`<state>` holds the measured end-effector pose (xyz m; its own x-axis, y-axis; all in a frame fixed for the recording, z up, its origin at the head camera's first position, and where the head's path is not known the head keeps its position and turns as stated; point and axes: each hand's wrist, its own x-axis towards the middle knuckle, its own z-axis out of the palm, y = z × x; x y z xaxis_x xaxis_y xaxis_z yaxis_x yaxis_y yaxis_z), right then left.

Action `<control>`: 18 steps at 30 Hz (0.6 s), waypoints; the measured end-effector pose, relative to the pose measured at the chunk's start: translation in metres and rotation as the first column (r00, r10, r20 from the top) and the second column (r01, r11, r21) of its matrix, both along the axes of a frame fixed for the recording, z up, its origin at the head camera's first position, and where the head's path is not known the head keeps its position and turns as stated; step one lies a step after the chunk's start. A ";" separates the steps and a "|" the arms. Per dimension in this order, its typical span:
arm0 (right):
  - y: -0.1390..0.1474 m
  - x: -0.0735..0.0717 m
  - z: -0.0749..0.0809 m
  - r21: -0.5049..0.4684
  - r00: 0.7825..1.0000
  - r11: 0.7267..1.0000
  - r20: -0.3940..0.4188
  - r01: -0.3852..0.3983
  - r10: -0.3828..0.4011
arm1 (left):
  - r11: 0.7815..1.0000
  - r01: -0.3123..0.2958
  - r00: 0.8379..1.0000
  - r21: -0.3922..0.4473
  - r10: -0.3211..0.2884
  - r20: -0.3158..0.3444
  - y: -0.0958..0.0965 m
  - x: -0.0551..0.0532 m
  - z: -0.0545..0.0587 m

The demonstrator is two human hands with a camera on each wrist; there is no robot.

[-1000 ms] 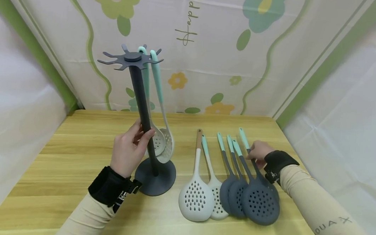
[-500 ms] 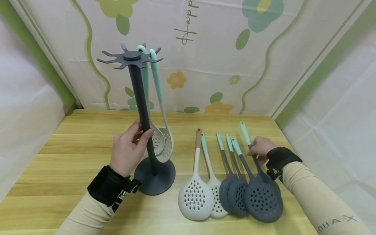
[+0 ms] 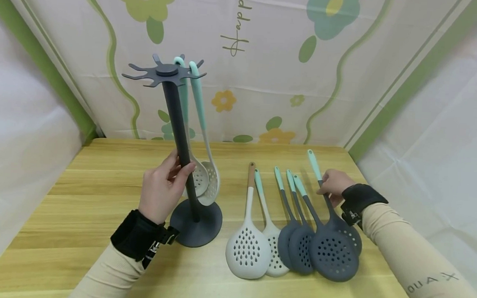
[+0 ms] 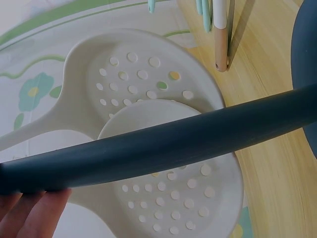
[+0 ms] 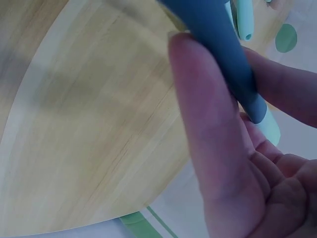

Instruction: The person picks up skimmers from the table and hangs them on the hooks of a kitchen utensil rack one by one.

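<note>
My left hand (image 3: pixel 161 190) grips the pole of a dark grey utensil stand (image 3: pixel 179 123), fingers and thumb around it. From the stand's top hang two cream utensils with mint handles: a slotted spoon (image 3: pixel 200 183) and a skimmer (image 3: pixel 214 190). Their perforated heads fill the left wrist view behind the dark pole (image 4: pixel 163 141). My right hand (image 3: pixel 334 183) pinches the shaft of a dark grey skimmer (image 3: pixel 314 162) with a mint handle. Its holed head lies partly behind another dark grey skimmer (image 3: pixel 334 257). Up close, thumb and fingers enclose the dark shaft (image 5: pixel 220 49).
A white skimmer (image 3: pixel 247 253) with a brown handle tip lies mid-table, overlapping a cream slotted utensil (image 3: pixel 275 259). Two more dark grey utensils with mint handles, one a slotted spoon (image 3: pixel 301 251), lie beside them on the wooden table (image 3: pixel 98 195). Printed cloth (image 3: pixel 267 69) hangs behind.
My right hand has shifted slightly right and away from me, drawing the dark grey skimmer along; more of its holed head now shows. The left hand and stand stay put.
</note>
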<state>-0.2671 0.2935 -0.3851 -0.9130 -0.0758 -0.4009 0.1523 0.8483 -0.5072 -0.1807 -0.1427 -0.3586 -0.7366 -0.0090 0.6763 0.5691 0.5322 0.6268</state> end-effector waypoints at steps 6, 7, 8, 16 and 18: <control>-0.003 0.004 0.008 0.006 1.000 1.000 -0.012 -0.002 0.002 | 1.000 -0.002 1.000 -0.010 0.002 0.006 0.000 0.001 0.000; -0.003 0.004 0.008 0.006 1.000 1.000 -0.015 0.003 -0.003 | 1.000 -0.002 1.000 -0.010 0.002 0.006 0.000 0.001 0.001; -0.004 0.004 0.009 0.006 1.000 1.000 -0.018 0.003 -0.003 | 1.000 -0.001 1.000 -0.011 0.001 0.005 0.000 0.001 0.001; -0.003 0.004 0.011 0.022 0.999 1.000 -0.049 -0.005 0.006 | 1.000 0.000 1.000 -0.017 0.000 -0.002 -0.001 0.000 0.001; -0.001 0.003 0.011 0.024 0.999 1.000 -0.052 0.000 0.002 | 1.000 0.000 1.000 -0.016 0.000 -0.002 -0.001 0.000 0.000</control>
<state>-0.2640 0.2921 -0.3744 -0.9324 -0.0677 -0.3549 0.1255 0.8604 -0.4939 -0.1803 -0.1433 -0.3581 -0.7353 0.0017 0.6777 0.5702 0.5422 0.6172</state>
